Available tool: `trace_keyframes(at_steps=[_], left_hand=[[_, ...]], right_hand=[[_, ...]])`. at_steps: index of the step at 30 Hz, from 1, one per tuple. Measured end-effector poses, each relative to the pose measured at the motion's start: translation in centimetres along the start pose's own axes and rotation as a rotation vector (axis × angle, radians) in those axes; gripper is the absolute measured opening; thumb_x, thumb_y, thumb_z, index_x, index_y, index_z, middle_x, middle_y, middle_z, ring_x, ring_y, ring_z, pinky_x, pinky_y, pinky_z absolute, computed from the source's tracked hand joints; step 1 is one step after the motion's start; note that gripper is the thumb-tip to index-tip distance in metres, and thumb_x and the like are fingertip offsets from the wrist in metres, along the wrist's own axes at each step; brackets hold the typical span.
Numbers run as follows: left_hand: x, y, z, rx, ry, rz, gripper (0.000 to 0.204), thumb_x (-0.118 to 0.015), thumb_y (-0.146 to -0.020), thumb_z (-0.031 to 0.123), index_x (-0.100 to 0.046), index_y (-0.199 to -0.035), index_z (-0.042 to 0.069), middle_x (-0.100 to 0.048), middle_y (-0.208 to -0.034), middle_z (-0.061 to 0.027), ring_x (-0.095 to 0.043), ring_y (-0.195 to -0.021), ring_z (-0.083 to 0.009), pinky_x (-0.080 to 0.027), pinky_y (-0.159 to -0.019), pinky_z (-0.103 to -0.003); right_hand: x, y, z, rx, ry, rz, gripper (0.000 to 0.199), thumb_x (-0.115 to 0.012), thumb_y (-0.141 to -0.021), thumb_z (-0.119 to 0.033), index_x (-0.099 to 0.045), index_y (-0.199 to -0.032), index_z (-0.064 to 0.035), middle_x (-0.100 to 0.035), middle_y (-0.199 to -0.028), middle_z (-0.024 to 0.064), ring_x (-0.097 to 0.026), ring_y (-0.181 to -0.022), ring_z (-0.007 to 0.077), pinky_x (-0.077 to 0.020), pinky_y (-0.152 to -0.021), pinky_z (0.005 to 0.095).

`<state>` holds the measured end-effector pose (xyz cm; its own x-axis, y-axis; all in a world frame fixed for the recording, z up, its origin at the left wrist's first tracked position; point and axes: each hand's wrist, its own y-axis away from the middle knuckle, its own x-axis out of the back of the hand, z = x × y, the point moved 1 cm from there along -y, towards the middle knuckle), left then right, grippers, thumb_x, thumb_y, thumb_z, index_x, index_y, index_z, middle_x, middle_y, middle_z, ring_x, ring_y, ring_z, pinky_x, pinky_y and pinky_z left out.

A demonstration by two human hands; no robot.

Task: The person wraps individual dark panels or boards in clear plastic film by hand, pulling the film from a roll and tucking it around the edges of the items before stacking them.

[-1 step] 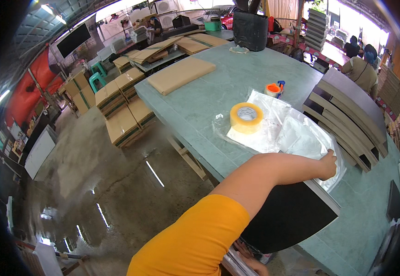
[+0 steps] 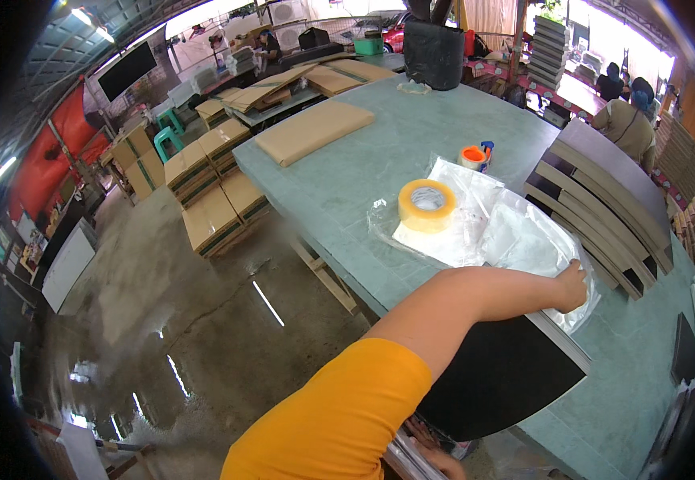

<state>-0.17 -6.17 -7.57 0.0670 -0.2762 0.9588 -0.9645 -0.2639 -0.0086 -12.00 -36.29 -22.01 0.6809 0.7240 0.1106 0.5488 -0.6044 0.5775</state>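
My left arm, in a yellow sleeve, stretches across to the right over a black panel (image 2: 511,376) with a pale edge. At its end my left hand (image 2: 570,290) is closed on the edge of a clear plastic bag (image 2: 527,232) beside the panel's far end. Low in the picture, my right hand (image 2: 439,456) is partly covered by my left arm, close to the panel's near edge and a silvery wrapped bundle (image 2: 413,458); its grip is unclear. On the plastic rests a wide roll of clear tape (image 2: 427,206). Beyond it stands an orange-and-blue tape dispenser (image 2: 475,156).
Grey boards are stacked (image 2: 603,204) at the right of the green table (image 2: 323,204). A brown flat package (image 2: 315,132) lies at the far left, and a black container (image 2: 434,56) stands at the back. Cartons (image 2: 219,212) are piled on the wet floor. Other people sit further off.
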Motion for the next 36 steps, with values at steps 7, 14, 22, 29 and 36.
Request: trace_keyframes(at_steps=[7, 14, 22, 29, 36], left_hand=[[5.0, 0.3, -4.2, 0.218, 0.381, 0.229, 0.025, -0.052, -0.069, 0.017, -0.061, -0.089, 0.006, -0.057, -0.100, -0.0128, -0.047, -0.102, -0.0288, -0.030, -0.088, -0.049], [3.8, -1.8, -7.9, 0.245, 0.615, 0.283, 0.027, -0.057, -0.061, 0.007, -0.059, -0.087, -0.002, -0.054, -0.102, -0.0195, -0.051, -0.097, -0.0334, -0.042, -0.081, -0.040], [7.0, 2.8, -11.8, 0.189, 0.809, 0.522, 0.018, -0.060, -0.070, 0.019, -0.061, -0.076, 0.003, -0.061, -0.077, -0.0103, -0.057, -0.071, -0.0228, -0.044, -0.066, -0.032], [3.8, 0.7, -5.9, -0.154, 0.598, 0.329, 0.021, -0.060, -0.073, 0.023, -0.059, -0.080, 0.004, -0.058, -0.074, -0.0166, -0.056, -0.072, -0.0327, -0.043, -0.065, -0.038], [0.6, -0.1, -2.7, -0.144, 0.138, 0.139, 0.026, -0.057, -0.072, 0.030, -0.061, -0.072, 0.004, -0.058, -0.073, -0.0162, -0.056, -0.075, -0.0331, -0.044, -0.068, -0.039]], right_hand=[[-0.1, -1.1, 1.8, -0.034, 0.035, -0.028, 0.064, -0.020, -0.085, -0.053, -0.015, -0.134, -0.0128, -0.006, -0.141, 0.0095, 0.001, -0.130, 0.0260, 0.0005, -0.102, 0.0398], [-0.2, -1.8, 2.7, -0.012, 0.060, -0.035, 0.072, -0.026, -0.081, -0.061, -0.014, -0.135, -0.0153, -0.006, -0.140, 0.0101, 0.002, -0.130, 0.0263, -0.0009, -0.102, 0.0431], [0.9, -2.8, 3.9, 0.052, 0.009, 0.015, 0.077, -0.026, -0.076, -0.067, -0.017, -0.134, -0.0170, -0.007, -0.140, 0.0100, -0.003, -0.129, 0.0273, -0.0013, -0.101, 0.0472], [0.6, -2.8, 5.0, 0.026, 0.044, 0.095, 0.077, -0.023, -0.077, -0.068, -0.019, -0.134, -0.0164, -0.011, -0.139, 0.0115, -0.005, -0.129, 0.0276, -0.0031, -0.100, 0.0506], [0.0, -3.1, 5.0, 0.068, 0.071, 0.138, 0.077, -0.023, -0.078, -0.066, -0.020, -0.133, -0.0140, -0.012, -0.139, 0.0118, -0.007, -0.129, 0.0271, -0.0040, -0.099, 0.0510]])
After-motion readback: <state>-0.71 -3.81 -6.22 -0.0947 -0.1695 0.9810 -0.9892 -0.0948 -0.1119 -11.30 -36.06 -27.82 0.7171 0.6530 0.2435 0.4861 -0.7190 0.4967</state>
